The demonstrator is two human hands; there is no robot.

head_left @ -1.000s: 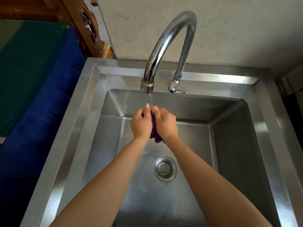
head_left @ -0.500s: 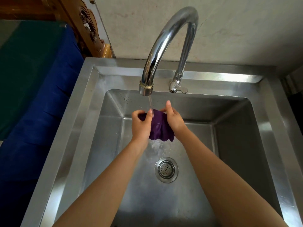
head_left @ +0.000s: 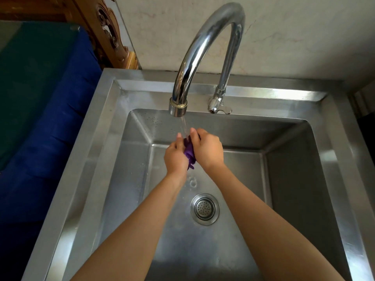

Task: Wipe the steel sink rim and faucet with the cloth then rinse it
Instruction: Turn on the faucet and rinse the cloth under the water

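Note:
A purple cloth [head_left: 190,153] is bunched between my left hand [head_left: 175,156] and my right hand [head_left: 209,149], over the middle of the steel sink basin. Both hands press together on it, so only a narrow strip of cloth shows. Water runs from the spout of the tall curved steel faucet [head_left: 203,43] straight onto the cloth and my fingertips. The faucet's small lever [head_left: 220,108] sits at its base on the back rim. The sink rim [head_left: 95,126] frames the basin on all sides.
A round strainer drain [head_left: 205,208] lies in the basin floor just below my hands. Blue and green fabric [head_left: 40,102] lies left of the sink, with carved wood [head_left: 107,31] behind it. A pale wall stands behind the faucet.
Half a second ago the cloth was spread open between my hands under the water. My hands have now closed together and bunched it up.

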